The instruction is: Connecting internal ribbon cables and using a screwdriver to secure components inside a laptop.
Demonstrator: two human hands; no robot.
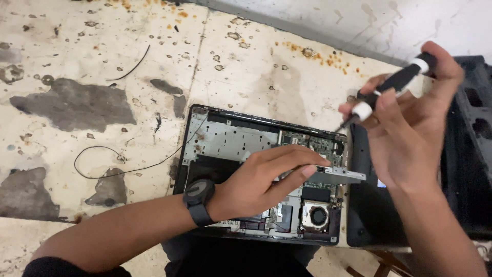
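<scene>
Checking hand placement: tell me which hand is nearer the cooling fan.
Left. The left hand rests on the opened laptop, its fingers just above the fan. The right hand is raised up and to the right of it, holding a screwdriver.

Your left hand (266, 177) lies palm down over the middle of the opened laptop (230, 138), fingers stretched flat toward its right edge, forearm running back past its near left corner with the wrist straight. Your right hand (405, 123) is raised above the laptop's right edge, wrist bent, fingers and thumb curled tight around a slim black shaft, forearm descending off the laptop's near right corner.
</scene>
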